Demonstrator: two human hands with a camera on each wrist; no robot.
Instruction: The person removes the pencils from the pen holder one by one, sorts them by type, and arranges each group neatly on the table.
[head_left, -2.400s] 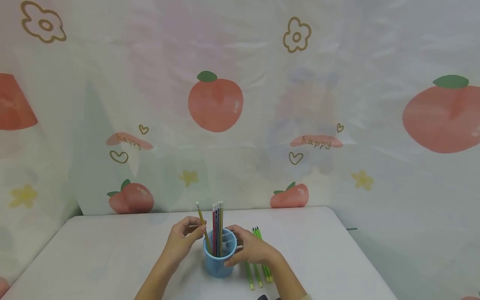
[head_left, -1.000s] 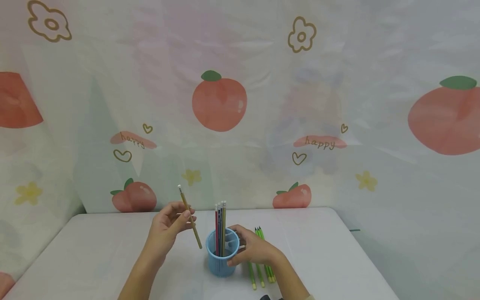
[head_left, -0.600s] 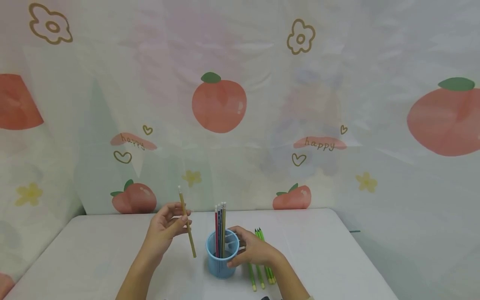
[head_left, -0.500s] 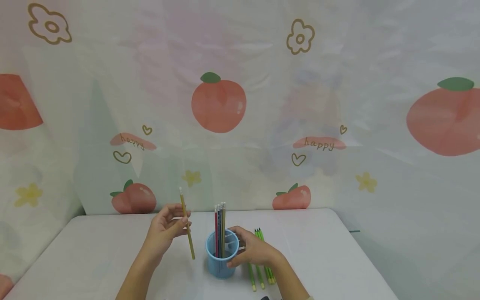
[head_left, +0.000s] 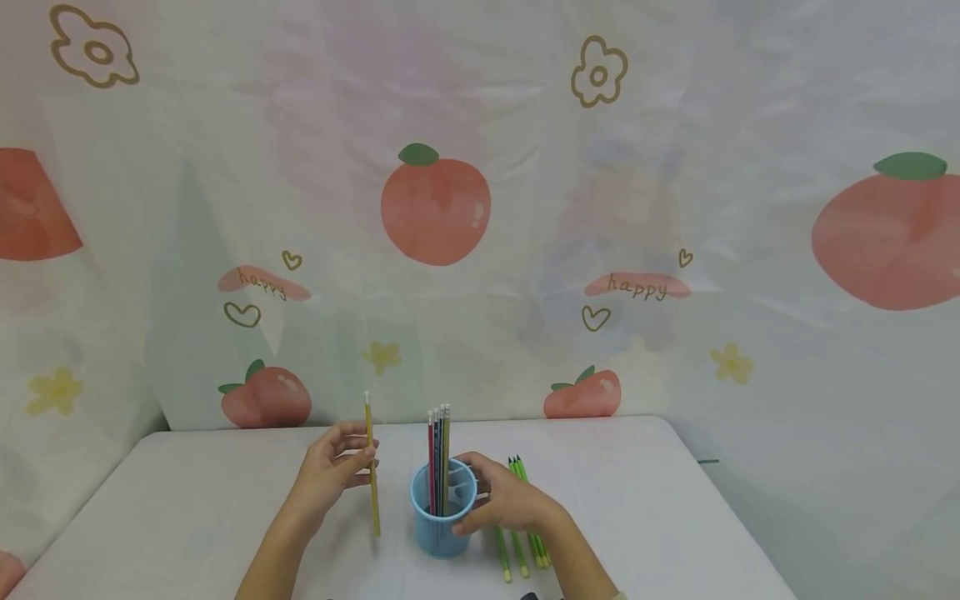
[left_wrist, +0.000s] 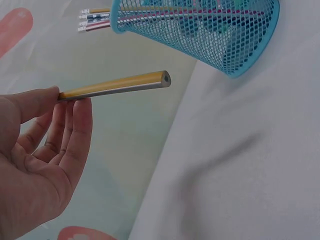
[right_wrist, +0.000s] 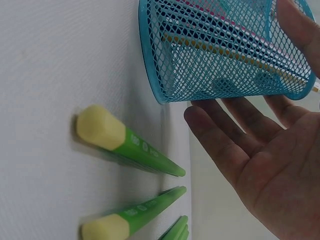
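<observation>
We see an unsharpened yellow pencil [head_left: 376, 508] held nearly upright above the desk [head_left: 225, 517], white-tipped end up, just beside a blue mesh cup [head_left: 441, 537]. We see that cup standing upright, red, dark and yellow pencils [head_left: 438, 458] leaning inside, white-tipped ends up.

Tabletop booth: white table [head_left: 637, 508], fruit-print cloth [head_left: 495, 333] on three sides.

Pencil cup [left_wrist: 215, 42] looks like coated metal mesh, slight sheen, smooth rims [left_wrist: 115, 17]. Yellow pencil [left_wrist: 115, 85] has smooth semi-gloss paint, silvery stripe [left_wrist: 115, 91]. Pencils in the cup [head_left: 438, 458] have shiny metal ferrules [left_wrist: 91, 17]. Green pencils [right_wrist: 149, 156]: smooth satin coat, matt rubbery-looking ends [right_wrist: 101, 127]. Tabletop [right_wrist: 60, 60] is matt, finely textured, cloth-like. Backdrop [head_left: 525, 125]: creased printed sheet, glossy in patches.
</observation>
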